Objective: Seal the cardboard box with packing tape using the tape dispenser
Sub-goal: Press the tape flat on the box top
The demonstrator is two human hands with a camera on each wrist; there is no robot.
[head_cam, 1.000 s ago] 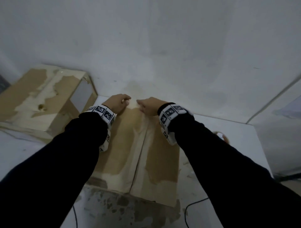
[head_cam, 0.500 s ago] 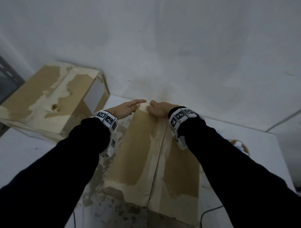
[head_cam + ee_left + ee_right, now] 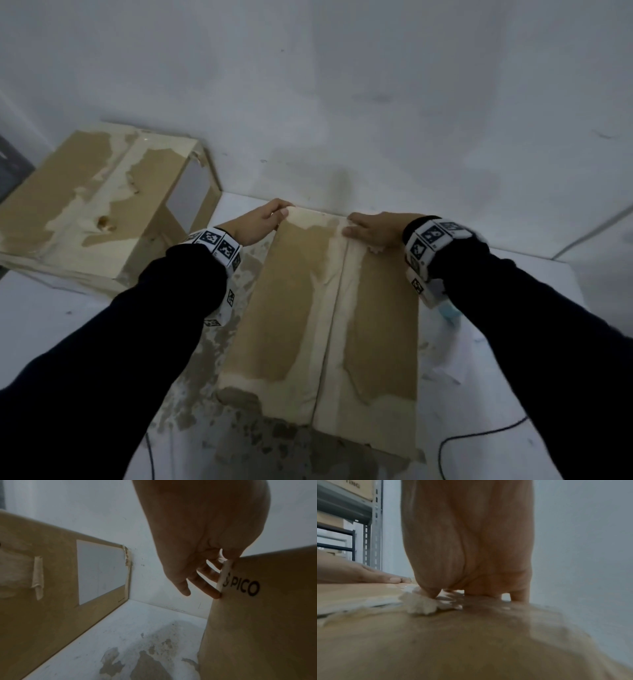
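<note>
Box [image 3: 329,325] lay flaps-up on the white table [image 3: 51,329], its far end near the wall [image 3: 342,85], its centre seam running away from the person. Left hand [image 3: 255,222] gripped the far left corner, thumb on top and fingers curled down the side against a white strip beside the printed "PICO" [image 3: 241,588]. Right hand [image 3: 373,228] rested on the far end by the seam, fingers bent down onto torn paper; whether it pinched anything could not be told. Second box [image 3: 102,205] sat to the left.
</note>
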